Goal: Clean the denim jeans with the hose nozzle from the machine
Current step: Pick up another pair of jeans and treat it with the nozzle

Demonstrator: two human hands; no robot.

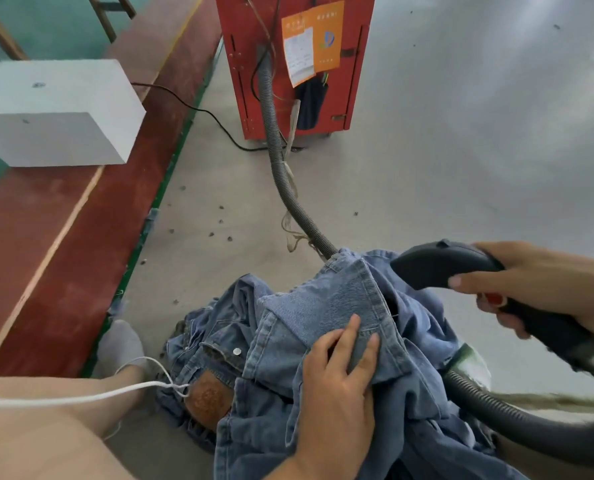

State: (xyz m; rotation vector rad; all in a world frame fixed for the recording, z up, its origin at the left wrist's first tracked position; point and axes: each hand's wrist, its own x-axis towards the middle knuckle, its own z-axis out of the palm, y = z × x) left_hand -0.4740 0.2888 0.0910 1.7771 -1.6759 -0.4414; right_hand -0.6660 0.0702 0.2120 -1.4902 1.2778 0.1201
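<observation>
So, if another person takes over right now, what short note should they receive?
Left hand: flat on the jeans, pressing a folded part down.
Right hand: grips the nozzle handle; the nozzle tip hovers at the top edge of the denim.
Hose runs across the floor back to the red machine.
Jeans lie crumpled on the floor before the person.
Done: nozzle in hand, fabric held.
Left: how much is already cleaned cannot be told; pass the nozzle over the denim.

Blue jeans (pixel 326 306), red machine (pixel 288 64), grey hose (pixel 281 174)
</observation>
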